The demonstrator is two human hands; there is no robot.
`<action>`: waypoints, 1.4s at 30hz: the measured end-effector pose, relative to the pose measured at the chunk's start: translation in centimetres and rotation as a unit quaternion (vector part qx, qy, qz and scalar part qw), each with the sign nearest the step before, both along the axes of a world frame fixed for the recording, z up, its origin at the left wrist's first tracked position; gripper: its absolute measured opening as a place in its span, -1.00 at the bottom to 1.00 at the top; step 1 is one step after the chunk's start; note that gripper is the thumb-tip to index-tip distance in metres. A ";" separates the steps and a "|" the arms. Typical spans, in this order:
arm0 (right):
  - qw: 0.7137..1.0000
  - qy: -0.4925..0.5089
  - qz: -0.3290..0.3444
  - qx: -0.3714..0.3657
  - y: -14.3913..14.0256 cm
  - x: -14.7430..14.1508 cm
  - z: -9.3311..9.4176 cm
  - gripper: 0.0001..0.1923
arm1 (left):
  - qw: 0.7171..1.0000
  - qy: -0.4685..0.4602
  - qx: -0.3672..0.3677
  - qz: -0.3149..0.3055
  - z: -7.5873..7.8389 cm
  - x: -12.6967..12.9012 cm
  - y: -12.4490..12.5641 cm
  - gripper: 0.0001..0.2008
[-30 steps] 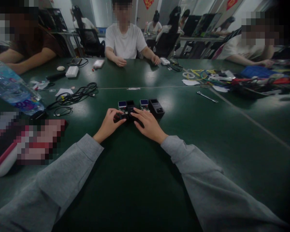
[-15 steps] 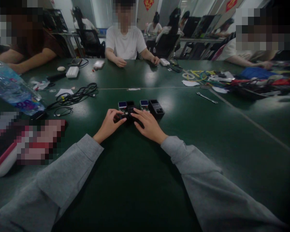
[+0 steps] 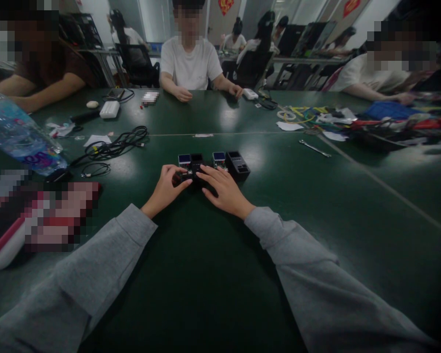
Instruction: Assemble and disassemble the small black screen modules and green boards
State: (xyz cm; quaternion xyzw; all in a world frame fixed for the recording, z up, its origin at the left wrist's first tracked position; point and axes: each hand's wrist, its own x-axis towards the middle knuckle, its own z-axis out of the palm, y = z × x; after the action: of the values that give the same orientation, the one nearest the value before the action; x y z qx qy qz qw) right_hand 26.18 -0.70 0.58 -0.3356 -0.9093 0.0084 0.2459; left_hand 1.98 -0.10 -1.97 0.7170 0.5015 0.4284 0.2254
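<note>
Four small devices stand in a row on the dark green table. My left hand [image 3: 167, 189] curls around the left side of a circuit board with a small blue-white screen [image 3: 184, 160], thumb at its near edge. Pressed close beside it is a black case [image 3: 197, 159], and my right hand [image 3: 226, 190] has its fingers and thumb on this case from the right. Behind my right fingers shows a second screen board [image 3: 219, 157]. A second black case [image 3: 237, 164] lies just right of it, untouched. My fingers hide the lower parts of the first pair.
Coiled black cables [image 3: 119, 144] and a tilted plastic bottle [image 3: 25, 137] lie to the left, above a red-edged item [image 3: 66, 215]. A wrench [image 3: 314, 148] and a heap of wires [image 3: 316, 115] are to the right. A person in a white shirt [image 3: 191, 63] sits opposite.
The left screen board and the black case beside it have shifted slightly left. My right fingers moved left with the case; my left hand stays almost still.
</note>
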 end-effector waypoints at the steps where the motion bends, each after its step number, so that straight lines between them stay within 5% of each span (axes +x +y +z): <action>1: 1.000 -0.002 -0.001 -0.003 0.0 0.0 0.0 -0.47 | 1.000 -0.001 0.002 0.000 0.0 0.0 0.0 -0.64; 21: 1.000 -0.006 -0.002 -0.004 0.1 0.0 -0.1 -0.46 | 0.997 -0.016 0.078 0.016 1.3 0.3 -0.6 -0.76; 31: 1.000 -0.009 -0.004 -0.009 -0.1 0.0 0.1 -0.44 | 0.999 0.009 0.045 0.019 1.3 0.3 -0.7 -0.73; 42: 0.986 0.085 -0.144 0.008 1.1 0.4 -1.5 -0.52 | 0.999 0.020 0.024 0.019 1.5 0.3 -0.8 -0.72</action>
State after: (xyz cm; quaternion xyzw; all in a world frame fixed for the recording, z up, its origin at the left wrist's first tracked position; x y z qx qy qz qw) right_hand 26.59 0.44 -0.90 -0.4588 -0.8276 -0.0064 0.3233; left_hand 2.28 -0.86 -0.45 0.7210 0.5091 0.4299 0.1900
